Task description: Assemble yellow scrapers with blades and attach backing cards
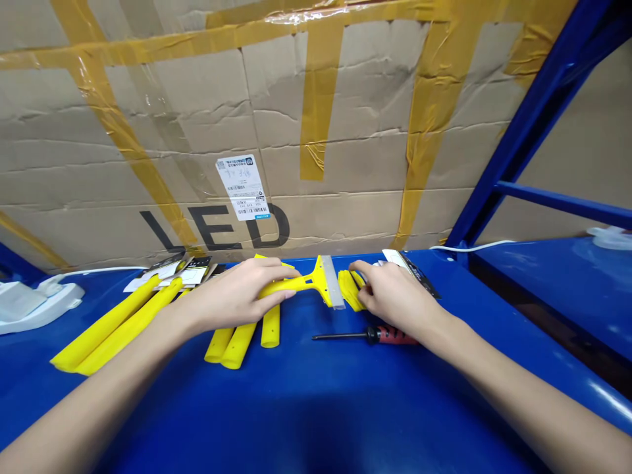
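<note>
My left hand (254, 283) is closed around the yellow handle of a scraper (316, 282). The scraper's wide head, with a pale grey blade edge, points right. Under and beside this hand lie several yellow tubular handles (240, 345). My right hand (395, 293) reaches into a small pile of yellow plastic pieces (349, 289), its thumb and index finger curled round one of them; the other fingers are partly hidden. Just below the right hand is a screwdriver (390, 335) with a red and black grip, its dark shaft pointing left.
Further left lie yellow-handled scrapers (118, 322) with card packaging (190, 271). Black and white cards (417, 273) lie behind my right hand. A white power strip (44, 306) sits at far left. A large taped carton (276, 131) and a blue metal frame (523, 125) bound the blue table (316, 408).
</note>
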Demonstrator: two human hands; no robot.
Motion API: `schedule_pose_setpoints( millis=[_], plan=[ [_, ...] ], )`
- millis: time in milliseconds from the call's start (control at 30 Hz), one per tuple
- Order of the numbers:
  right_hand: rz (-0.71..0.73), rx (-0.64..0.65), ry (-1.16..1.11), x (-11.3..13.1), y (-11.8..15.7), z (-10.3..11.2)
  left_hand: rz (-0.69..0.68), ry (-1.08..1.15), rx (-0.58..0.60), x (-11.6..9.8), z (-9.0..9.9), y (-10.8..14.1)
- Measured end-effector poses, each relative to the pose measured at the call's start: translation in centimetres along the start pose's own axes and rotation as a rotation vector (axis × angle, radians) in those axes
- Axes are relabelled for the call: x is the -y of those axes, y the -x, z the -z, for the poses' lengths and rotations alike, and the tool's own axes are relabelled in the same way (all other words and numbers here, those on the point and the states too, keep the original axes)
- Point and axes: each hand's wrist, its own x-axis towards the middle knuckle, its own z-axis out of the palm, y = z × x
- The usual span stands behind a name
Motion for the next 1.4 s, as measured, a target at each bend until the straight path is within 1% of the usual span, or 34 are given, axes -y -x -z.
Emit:
schedule_pose_setpoints(
  millis=[167,233,300,367,433,533,600,667,733,833,933,1033,1200,1300,1400],
  plan=[
    [0.019,-0.017,0.058,0.4,0.1,0.1,-0.009,-0.031,0.044,-0.6,-0.1,-0.1],
    [0.015,-0.041,0.051,0.1,0.2,0.3,-0.009,-0.031,0.037,-0.7,-0.1,-0.2],
    [0.013,-0.095,-0.027,-0.3,0.3,0.6,-0.003,-0.029,0.027,-0.7,0.0,-0.2],
    [-0.013,-0.178,-0.232,-0.6,0.6,1.0,-0.005,-0.025,0.025,-0.7,0.0,-0.1],
    [-0.087,-0.222,-0.505,-0.6,0.9,1.3,-0.01,-0.019,0.023,-0.6,0.0,-0.1],
    [-0.216,-0.164,-0.868,-0.5,1.3,1.6,-0.004,-0.023,0.025,-0.6,-0.2,-0.1],
    [-0.229,-0.149,-1.077,-0.5,1.5,1.5,-0.001,-0.036,0.038,-0.6,-0.3,-0.1],
    [-0.203,-0.148,-1.21,-0.7,1.7,1.5,-0.012,-0.041,0.047,-0.6,-0.4,-0.1],
    [-0.177,-0.099,-1.257,-0.9,1.7,1.4,-0.026,-0.034,0.044,-0.6,-0.5,-0.1],
    [-0.133,0.02,-1.293,-1.1,1.7,1.5,-0.033,-0.039,0.052,-0.6,-0.6,0.0],
    [-0.143,0.075,-1.323,-0.9,1.8,1.6,-0.031,-0.054,0.072,-0.6,-0.6,0.1],
    [-0.162,0.099,-1.304,-0.6,2.0,1.6,-0.036,-0.059,0.081,-0.6,-0.6,0.2],
    [-0.063,0.146,-1.315,-0.4,2.0,0.7,-0.068,-0.069,0.063,-0.8,-0.6,0.1],
    [-0.042,0.113,-1.301,-0.4,1.8,-0.2,-0.103,-0.062,0.05,-1.1,-0.5,0.1],
    [-0.056,0.086,-1.306,-0.2,1.7,-0.7,-0.108,-0.057,0.042,-1.4,-0.5,0.1]
  ],
)
